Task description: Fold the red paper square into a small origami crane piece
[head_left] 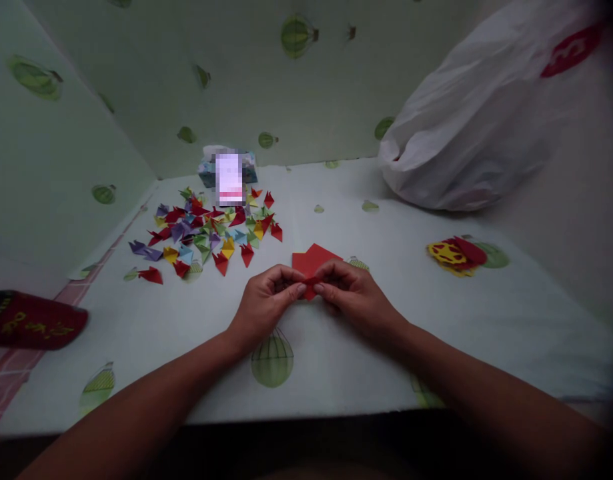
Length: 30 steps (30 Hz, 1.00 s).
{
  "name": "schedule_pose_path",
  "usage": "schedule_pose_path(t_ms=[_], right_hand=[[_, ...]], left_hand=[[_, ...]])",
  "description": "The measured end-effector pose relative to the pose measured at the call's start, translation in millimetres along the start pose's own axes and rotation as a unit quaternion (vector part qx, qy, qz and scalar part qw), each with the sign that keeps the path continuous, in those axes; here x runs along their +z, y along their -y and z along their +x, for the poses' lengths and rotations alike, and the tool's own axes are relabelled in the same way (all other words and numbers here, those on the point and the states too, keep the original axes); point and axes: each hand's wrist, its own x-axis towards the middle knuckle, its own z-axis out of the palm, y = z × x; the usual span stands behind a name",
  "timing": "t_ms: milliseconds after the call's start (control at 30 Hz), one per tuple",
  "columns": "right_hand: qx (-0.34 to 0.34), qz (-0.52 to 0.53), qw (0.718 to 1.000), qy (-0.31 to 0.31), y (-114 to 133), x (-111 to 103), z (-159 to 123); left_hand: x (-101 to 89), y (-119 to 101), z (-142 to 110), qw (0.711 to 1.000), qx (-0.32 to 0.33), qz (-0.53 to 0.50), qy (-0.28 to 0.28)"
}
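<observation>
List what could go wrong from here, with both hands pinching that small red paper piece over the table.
1. The red paper piece is pinched only at the fingertips of the left hand and right hand; it could slip or crease crooked.
2. The loose red sheets lie right behind the fingers; a wrist movement might scatter them.
3. The pile of folded pieces lies loose near the left forearm; a sweep could disturb it.

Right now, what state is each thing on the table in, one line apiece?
Left hand: pinching the red paper piece.
Right hand: pinching the same piece.
Red paper piece: small, partly folded, held between both hands.
Red paper sheets: flat, stacked loosely behind the hands.
Folded paper pieces: finished, scattered in a mixed-colour pile.
White plastic bag: slumped, full.
</observation>
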Motion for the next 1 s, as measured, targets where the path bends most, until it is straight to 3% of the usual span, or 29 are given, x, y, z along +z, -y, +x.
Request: schedule_pose_path(t_ms=[1000], right_hand=[[0.002,0.037,0.999,-0.017,-3.9,1.7,-0.8]], left_hand=[[0.8,-1.7,-1.4,0.999,0.026,0.037,-0.025]])
